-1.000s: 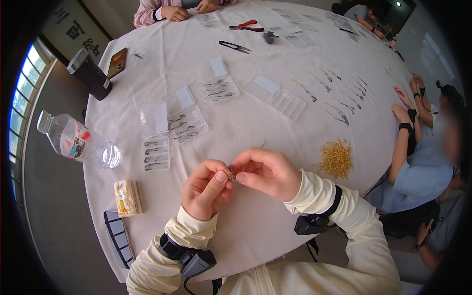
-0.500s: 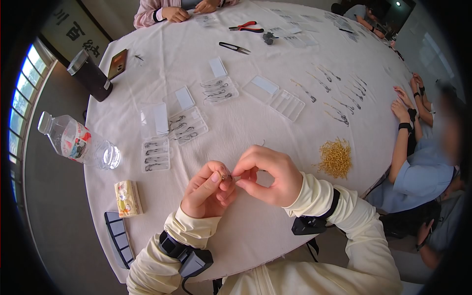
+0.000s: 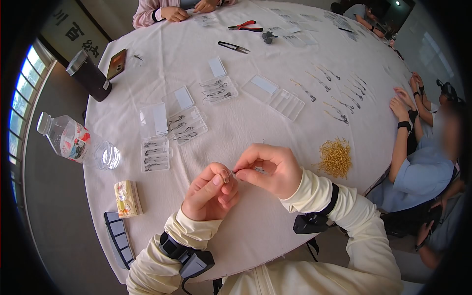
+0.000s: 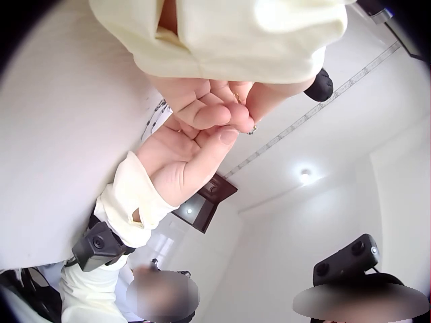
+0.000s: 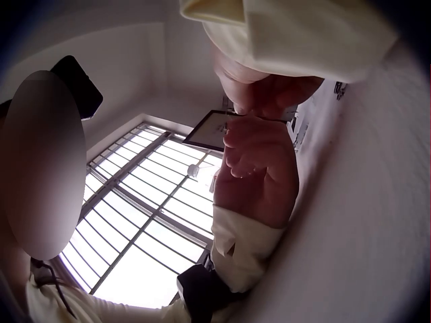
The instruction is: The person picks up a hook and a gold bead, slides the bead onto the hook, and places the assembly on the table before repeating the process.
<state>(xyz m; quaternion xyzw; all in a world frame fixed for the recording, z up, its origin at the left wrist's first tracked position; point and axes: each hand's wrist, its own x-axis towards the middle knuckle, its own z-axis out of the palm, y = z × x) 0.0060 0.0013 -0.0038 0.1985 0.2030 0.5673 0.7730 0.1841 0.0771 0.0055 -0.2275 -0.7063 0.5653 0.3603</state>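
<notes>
In the head view my left hand [image 3: 209, 191] pinches a small piece with fine line between thumb and forefinger. My right hand [image 3: 271, 169] touches fingertips with it and pinches the line's end or a tiny dark part; which one cannot be made out. The left wrist view shows a small metallic bit [image 4: 252, 130] at the joined fingertips of the left hand [image 4: 209, 104] and right hand [image 4: 182, 158]. In the right wrist view the right hand [image 5: 259, 87] stands above the left hand [image 5: 259, 168], and the held piece is mostly hidden.
Left of the hands lie clear boxes of hooks [image 3: 156, 154], a tissue pack [image 3: 129, 198] and a bottle [image 3: 76, 140]. A gold pile [image 3: 336, 158] lies right. Beyond are an open box [image 3: 286, 104], rigged hooks [image 3: 339, 116], snips [image 3: 234, 47] and pliers [image 3: 246, 26].
The right fingertips have drawn slightly up and away from the closely bunched position over the left thumb. The left fingers have turned a little, and a loop of fine line shows at them.
</notes>
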